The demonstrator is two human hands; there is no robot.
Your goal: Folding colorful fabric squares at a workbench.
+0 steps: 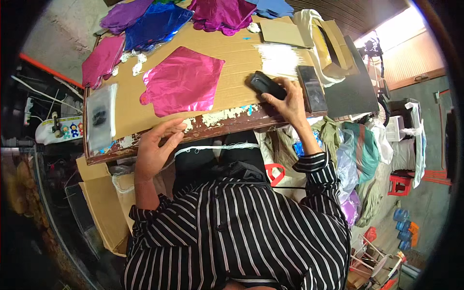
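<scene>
So, the black case [267, 86] is held by its right end in the right hand [291, 100], thumb on the near side and fingers over the far side, close to the front edge of the wooden table [227, 121]. It's pretty tight on that side, tbh: a dark flat slab [312, 89] is placed just beside the hand, and white sticks [278, 59] are piled behind. More room is offered to the left, where bare cardboard sheet [237, 72] is seen between the case and the pink foil sheet [186, 82].

The left hand [157, 147] is held at the front edge, just below the foil, fingers lightly bent and thumb spread a bit; nothing can be seen in its grip. Whether the table is touched can't be told.

As for print, lettering and little colourful figures are shown on a white board [60, 130] off to the left.

The table's front rim is badly chipped, with pale patches exposed. Blue foil [157, 26] and magenta foil [222, 14] are stacked along the back, and a red stool [400, 184] is parked over on the right.
</scene>
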